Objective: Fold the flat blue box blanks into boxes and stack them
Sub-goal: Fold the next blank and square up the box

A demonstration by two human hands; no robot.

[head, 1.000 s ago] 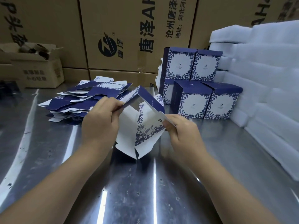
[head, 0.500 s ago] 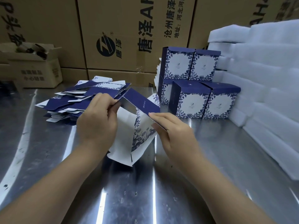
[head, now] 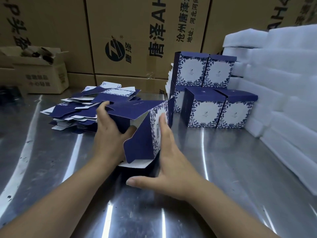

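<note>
- Squaring up a half-formed box (head: pixel 135 109) at the middle of the steel desk (head: pixel 223 169); it sits between the two hands, its open end turned toward the person.
- Left hand (head: pixel 109 134): fingers curled round the box's left wall, thumb apparently tucked into the open front. It grips the box.
- Right hand (head: pixel 171 165): fingers straight and flat against the patterned right wall, thumb spread out low toward the near side. It presses and grips nothing.
- A blue flap (head: pixel 140 146) hangs loose across the open end, hinged on the right wall. A white inner flap shows beneath it, close to the desk.
- Key relation: the loose flap lies between the hands, just beside the right palm and the left thumb. Closing it likely falls to the right hand, with the left bracing.
- Pile of flat blanks (head: pixel 80 107) lies just behind the left hand.
- Stack of finished boxes (head: pixel 205 110) stands behind and to the right, nearer the right hand.
- White foam sheets (head: pixel 283 86) far right; brown cartons (head: pixel 137 31) along the back.
</note>
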